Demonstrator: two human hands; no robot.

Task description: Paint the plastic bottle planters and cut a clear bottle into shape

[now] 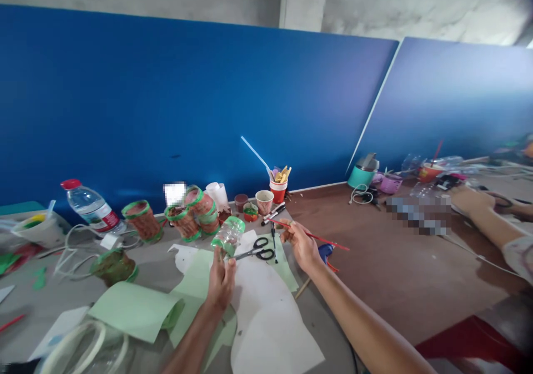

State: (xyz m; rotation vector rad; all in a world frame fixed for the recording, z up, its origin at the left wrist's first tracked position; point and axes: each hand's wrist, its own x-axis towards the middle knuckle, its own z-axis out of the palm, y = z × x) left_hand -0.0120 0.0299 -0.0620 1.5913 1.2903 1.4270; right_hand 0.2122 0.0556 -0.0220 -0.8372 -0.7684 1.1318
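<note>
My left hand (221, 281) grips a short clear plastic bottle section (229, 235) with green-painted ends, held tilted above the papers. In my right hand (303, 246) is a thin red paintbrush (327, 241), pinched between the fingers and pointing left toward the bottle section. Black-handled scissors (262, 249) lie between the two hands on white paper (266, 313). A small cup of green paint (250, 212) and a stained white paper cup (265, 202) stand just beyond. Several brown-painted cylinders with green rims (144, 221) are grouped to the left.
A water bottle with red cap (94, 207) leans at the left near a white cable. Light green paper (135, 307) curls in front. A red-and-white cup (278, 188) holds tools by the blue partition (208, 102). Another person's arm (483, 213) reaches in at right, near a teal pot (362, 174).
</note>
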